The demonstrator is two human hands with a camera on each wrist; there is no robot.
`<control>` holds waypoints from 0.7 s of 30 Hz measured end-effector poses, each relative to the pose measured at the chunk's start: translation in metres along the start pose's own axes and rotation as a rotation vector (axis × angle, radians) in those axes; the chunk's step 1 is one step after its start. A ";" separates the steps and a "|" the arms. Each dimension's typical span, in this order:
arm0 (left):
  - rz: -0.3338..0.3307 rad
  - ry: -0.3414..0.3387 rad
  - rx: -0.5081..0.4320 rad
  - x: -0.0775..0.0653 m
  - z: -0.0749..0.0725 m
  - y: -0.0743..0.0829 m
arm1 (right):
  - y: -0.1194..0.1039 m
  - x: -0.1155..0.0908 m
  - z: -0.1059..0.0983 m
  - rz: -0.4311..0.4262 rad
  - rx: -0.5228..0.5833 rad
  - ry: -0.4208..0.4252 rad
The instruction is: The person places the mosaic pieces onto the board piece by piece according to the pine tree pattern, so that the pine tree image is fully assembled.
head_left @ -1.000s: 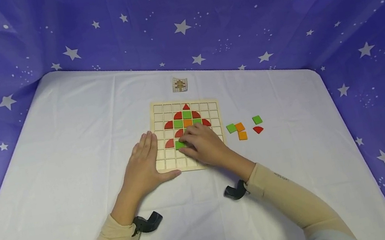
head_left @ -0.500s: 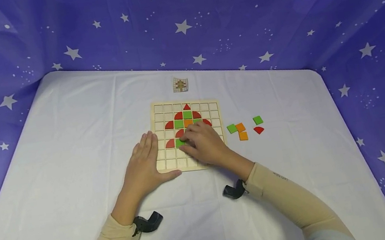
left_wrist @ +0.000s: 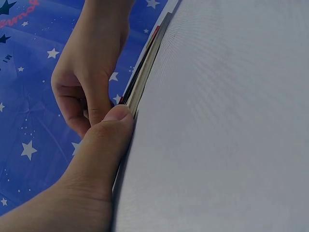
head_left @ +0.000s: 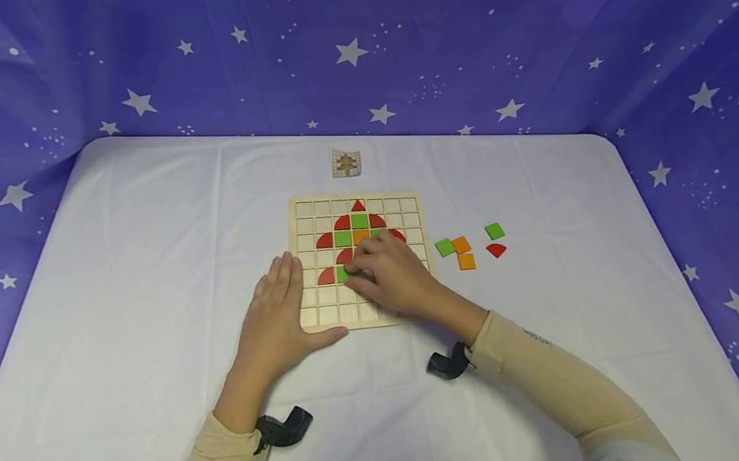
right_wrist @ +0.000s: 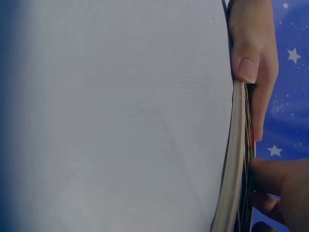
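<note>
A pale wooden grid board (head_left: 322, 318) lies on the white table, with red, green and orange pieces set in its cells. My left hand (head_left: 273, 322) braces it: straight fingers rest along the left edge and the thumb touches the front edge, also seen in the left wrist view. Over the board, my right hand (head_left: 391, 275) has its fingers bent, with thumb and forefinger at a green square tile (head_left: 343, 274) in a lower row. Left of that tile sits a red quarter-circle piece (head_left: 326, 276). The right hand covers several cells.
Right of the board lie loose pieces: orange squares (head_left: 466, 262), green squares (head_left: 494, 231) and a red quarter circle (head_left: 497, 250). A small picture card (head_left: 346, 162) lies behind the board. A blue star-patterned curtain (head_left: 284, 58) surrounds the table's far side.
The green square tile has shifted slightly away from me and now sits squarer in its cell, under the right fingertips. The left hand stays in place.
</note>
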State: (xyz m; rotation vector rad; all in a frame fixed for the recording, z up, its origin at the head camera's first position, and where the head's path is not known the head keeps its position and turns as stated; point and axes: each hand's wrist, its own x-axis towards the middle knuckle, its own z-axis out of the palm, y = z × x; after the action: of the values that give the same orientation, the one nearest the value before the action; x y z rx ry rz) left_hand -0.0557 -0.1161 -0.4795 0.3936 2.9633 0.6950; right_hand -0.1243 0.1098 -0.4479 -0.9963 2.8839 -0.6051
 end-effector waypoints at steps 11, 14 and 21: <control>0.003 0.003 0.003 0.001 0.001 0.000 | 0.002 -0.003 -0.001 -0.006 0.001 0.002; 0.000 0.002 0.005 0.001 0.001 0.000 | 0.004 -0.005 -0.001 -0.013 0.008 0.015; -0.005 0.000 0.005 0.001 0.000 0.001 | 0.005 -0.007 -0.001 -0.018 0.032 0.018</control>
State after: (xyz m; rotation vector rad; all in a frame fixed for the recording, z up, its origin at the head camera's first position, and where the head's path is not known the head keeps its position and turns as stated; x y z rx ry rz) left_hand -0.0565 -0.1150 -0.4793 0.3866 2.9657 0.6869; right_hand -0.1219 0.1183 -0.4497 -1.0187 2.8743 -0.6632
